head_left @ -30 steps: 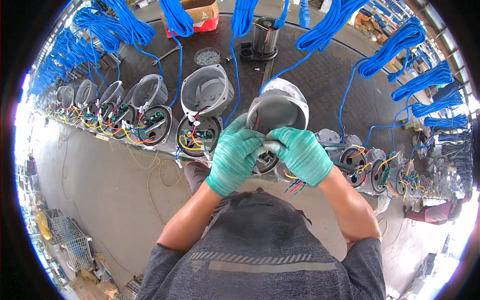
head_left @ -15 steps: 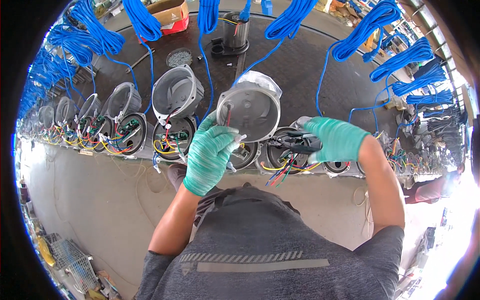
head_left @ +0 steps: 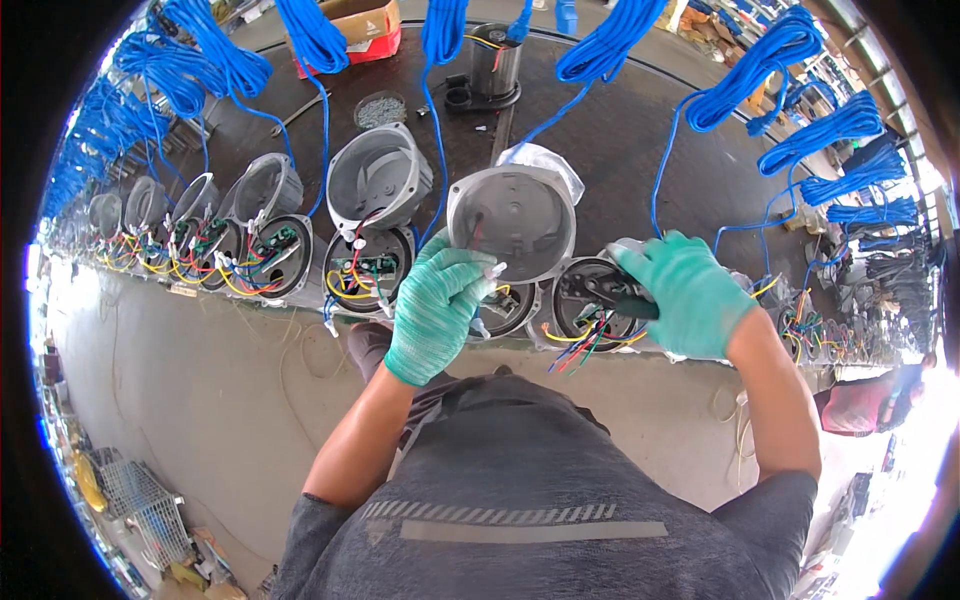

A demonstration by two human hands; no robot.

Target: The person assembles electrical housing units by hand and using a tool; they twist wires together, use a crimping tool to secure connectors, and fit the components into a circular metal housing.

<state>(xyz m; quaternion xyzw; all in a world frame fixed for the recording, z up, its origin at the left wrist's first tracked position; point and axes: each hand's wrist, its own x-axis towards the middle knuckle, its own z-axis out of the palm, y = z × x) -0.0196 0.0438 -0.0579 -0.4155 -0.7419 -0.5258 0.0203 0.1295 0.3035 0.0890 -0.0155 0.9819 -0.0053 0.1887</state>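
Note:
A round grey metal housing (head_left: pixel 513 225) is tilted up in front of me, its hollow side facing me. My left hand (head_left: pixel 440 310), in a green knit glove, is at its lower left edge, thumb and fingers closed on a small white connector (head_left: pixel 495 270). A short red wire shows inside the housing. My right hand (head_left: pixel 690 295), also gloved and slightly blurred, holds black-handled pliers (head_left: pixel 625 300) over a round black base (head_left: pixel 575 285). Red, blue, green and yellow wires (head_left: pixel 585 345) spill from that base. Another black base (head_left: pixel 505 308) sits partly hidden behind my left hand.
Open housings (head_left: pixel 378 178) with wired bases (head_left: pixel 370 268) line the bench edge to the left. Blue cable coils (head_left: pixel 615 40) lie around the far side. A dish of small metal parts (head_left: pixel 380 110), a dark cylindrical fixture (head_left: pixel 493 65) and a red box (head_left: pixel 370 45) are on the bench.
The view has shifted, so the bench appears farther right. The right hand has turned slightly, with the pliers angled more downward. My left hand keeps its pinch beside the housing.

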